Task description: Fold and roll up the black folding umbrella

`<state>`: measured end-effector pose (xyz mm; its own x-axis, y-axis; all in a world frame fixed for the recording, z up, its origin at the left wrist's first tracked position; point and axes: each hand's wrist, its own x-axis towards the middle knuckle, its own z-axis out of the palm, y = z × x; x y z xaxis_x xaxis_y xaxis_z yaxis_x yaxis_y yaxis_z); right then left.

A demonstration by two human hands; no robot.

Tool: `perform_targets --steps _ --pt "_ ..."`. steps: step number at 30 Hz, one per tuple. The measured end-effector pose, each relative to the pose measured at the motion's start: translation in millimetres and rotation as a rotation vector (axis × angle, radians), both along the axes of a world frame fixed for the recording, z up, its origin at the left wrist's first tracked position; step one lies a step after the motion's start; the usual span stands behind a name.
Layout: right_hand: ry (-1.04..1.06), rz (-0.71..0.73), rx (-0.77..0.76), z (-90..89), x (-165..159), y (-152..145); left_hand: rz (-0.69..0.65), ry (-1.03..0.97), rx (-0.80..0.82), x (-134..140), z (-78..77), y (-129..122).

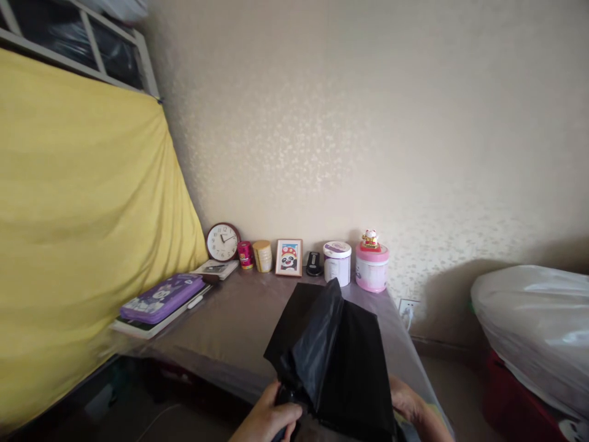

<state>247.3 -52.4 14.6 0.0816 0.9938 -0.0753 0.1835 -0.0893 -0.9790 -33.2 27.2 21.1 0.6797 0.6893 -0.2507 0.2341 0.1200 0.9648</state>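
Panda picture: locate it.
In the head view, the panda picture stands near centre on the table, right of the yellow canister, left of a black device.

Black fabric [356, 362] between both hands [271, 417]

Fabric [359, 371] in front — behind it on the table [230, 325], clock [223, 243] left, tubs [337, 269] right.
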Motion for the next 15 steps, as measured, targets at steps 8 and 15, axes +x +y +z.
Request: perform_targets --steps 8,15 --pt "-0.05 0.108 -0.244 0.7 3.1 -12.7 0.134 0.024 0.033 29.5 -27.3 0.2" --pt "-0.201 0.038 -0.209 -2.4 -4.4 -20.4 0.154 0.125 0.06 27.0 -34.6 -2.1"
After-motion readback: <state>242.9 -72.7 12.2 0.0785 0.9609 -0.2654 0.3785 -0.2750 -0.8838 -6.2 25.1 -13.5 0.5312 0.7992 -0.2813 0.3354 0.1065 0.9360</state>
